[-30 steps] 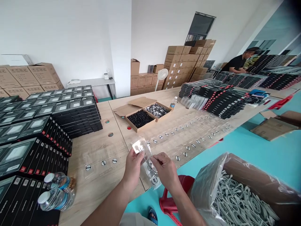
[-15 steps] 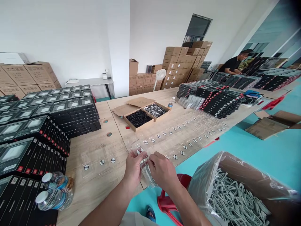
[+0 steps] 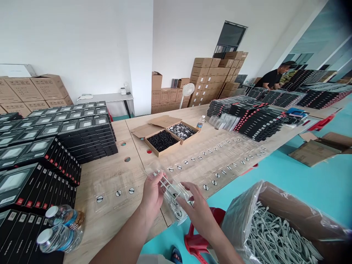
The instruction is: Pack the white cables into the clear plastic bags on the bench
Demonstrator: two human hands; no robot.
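two hands hold a clear plastic sleeve (image 3: 173, 198) over the edge of a pale wood-grain surface (image 3: 110, 209). the left hand (image 3: 151, 194) pinches its glossy top, fingers closed; the right hand (image 3: 196, 211) is half open, fingers curved against the lower part, and whether it grips is hard to tell. the film looks thin and slick, so a loose pinch could let it slide off the edge toward a red plastic stool (image 3: 192, 238) on the teal floor (image 3: 288, 183). nearby, a row of flat sleeves with round black-and-white labels (image 3: 214, 165) could be knocked askew by a careless forearm. to the right, coiled white cables (image 3: 277, 234) fill a cardboard box (image 3: 297, 216) lined with crinkly plastic.
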